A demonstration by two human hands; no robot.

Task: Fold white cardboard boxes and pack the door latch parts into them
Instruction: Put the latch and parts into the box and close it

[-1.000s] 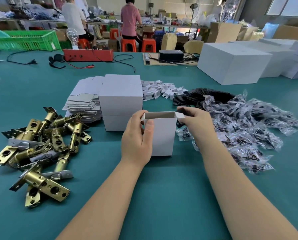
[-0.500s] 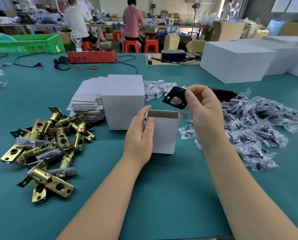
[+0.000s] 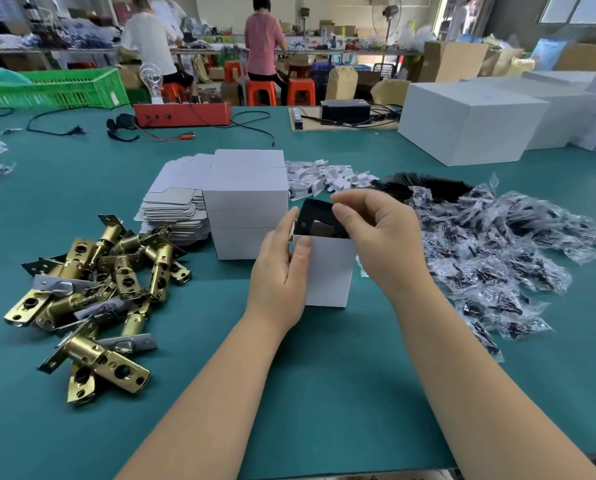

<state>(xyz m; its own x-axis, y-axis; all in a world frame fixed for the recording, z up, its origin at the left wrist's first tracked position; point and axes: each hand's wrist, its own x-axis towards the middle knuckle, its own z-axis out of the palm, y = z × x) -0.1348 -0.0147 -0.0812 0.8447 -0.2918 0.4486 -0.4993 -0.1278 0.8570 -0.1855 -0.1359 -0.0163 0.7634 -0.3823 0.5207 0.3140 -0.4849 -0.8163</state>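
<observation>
A small white cardboard box (image 3: 329, 271) stands upright and open-topped on the green table. My left hand (image 3: 279, 268) grips its left side, thumb on the front face. My right hand (image 3: 379, 237) pinches a black strike plate (image 3: 315, 220) that sits tilted in the box's mouth, partly inside. A heap of brass door latches (image 3: 95, 289) lies at the left. Flat unfolded white boxes (image 3: 175, 209) are stacked behind, next to a pile of folded white boxes (image 3: 248, 206).
Small clear bags of black screws (image 3: 497, 258) spread at the right, behind them a row of black plates (image 3: 424, 188) and white paper pieces (image 3: 324, 176). Large white boxes (image 3: 469, 126) stand at the back right, a red device (image 3: 182, 114) with cables behind. People work at far tables.
My right hand picked a black plate from the right pile, lifted it, then brought it down into the mouth of the box. My left hand kept holding the box.
</observation>
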